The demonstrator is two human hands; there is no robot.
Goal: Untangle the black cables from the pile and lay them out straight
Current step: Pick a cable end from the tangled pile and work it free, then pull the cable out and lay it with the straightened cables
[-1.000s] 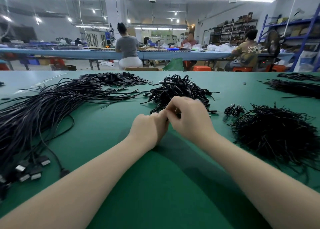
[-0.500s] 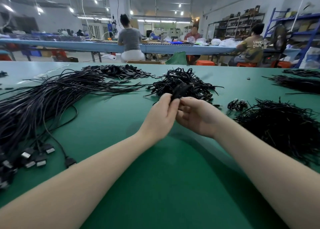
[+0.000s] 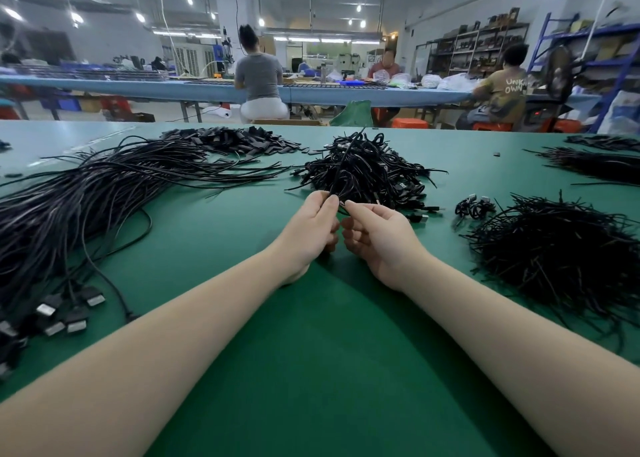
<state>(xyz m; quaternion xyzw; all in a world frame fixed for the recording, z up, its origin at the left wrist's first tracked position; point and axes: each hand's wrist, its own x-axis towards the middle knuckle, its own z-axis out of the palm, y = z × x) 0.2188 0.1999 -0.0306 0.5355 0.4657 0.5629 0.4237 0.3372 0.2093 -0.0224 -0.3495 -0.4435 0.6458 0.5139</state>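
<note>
Far left: laid-out cables [image 3: 104, 193] fan across the green counter [image 3: 311, 370] in rough parallel, connector ends [image 3: 65, 314] bunched at the near edge. One loose strand [image 3: 114, 283] loops out of the bundle toward the forearm. Risk: an elbow sweep catches that loop and drags the straightened set askew.

Centre-left: left hand [image 3: 308, 228] pinches a thin black cable [image 3: 343, 165] between thumb and forefinger, the other fingers curled under. The cable rises from the pinch and leans back over the tangled pile [image 3: 367, 172].

Centre-right: right hand [image 3: 377, 235] is held narrow, thumb and forefinger tip meeting at the same cable just beside the left pinch; whether it grips firmly I cannot tell.

Judged risks: the far part of the cable lies over the pile, so a quick pull could lift neighbours with it or tighten a knot. Both pinches sit close together, so a slip loses the strand back into the heap.

Right: a small coiled bundle [image 3: 474, 209] and a dense heap of short strands [image 3: 561, 255] lie near the right forearm; a wide outward draw could snag either.
</note>
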